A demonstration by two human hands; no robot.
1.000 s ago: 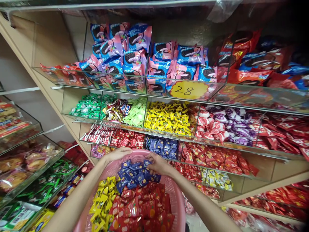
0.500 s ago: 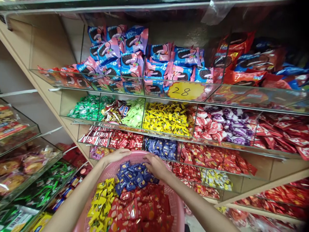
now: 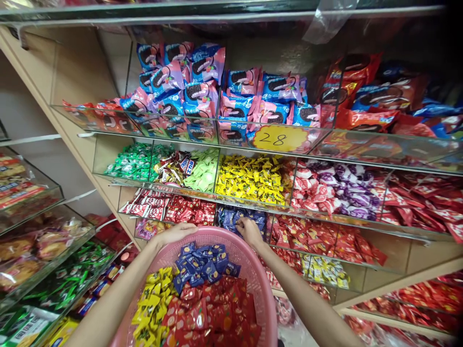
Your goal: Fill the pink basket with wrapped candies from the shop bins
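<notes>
My left hand [image 3: 176, 233] grips the far left rim of a pink plastic basket [image 3: 268, 294]. Inside the basket, yellow-wrapped candies [image 3: 154, 299] lie on the left, blue-wrapped candies [image 3: 202, 264] at the far side and red-wrapped candies [image 3: 213, 313] in the middle and on the right. Just beyond the rim, my right hand [image 3: 250, 232] is at a shelf bin of blue-wrapped candies [image 3: 226, 217]. Its fingers are curled together over those candies, and what they hold, if anything, is hidden.
Tiered shelves with clear dividers rise ahead. Cookie packs [image 3: 238, 103] fill the upper tier behind a yellow "28" sign [image 3: 278, 138]. Below are bins of yellow candies [image 3: 251, 178] and red packets [image 3: 307, 236]. More shelves with green packets [image 3: 68, 270] stand at the left.
My right hand has moved from the blue candies in the basket, up and right over the rim, to the blue candy bin. The left hand stays on the rim.
</notes>
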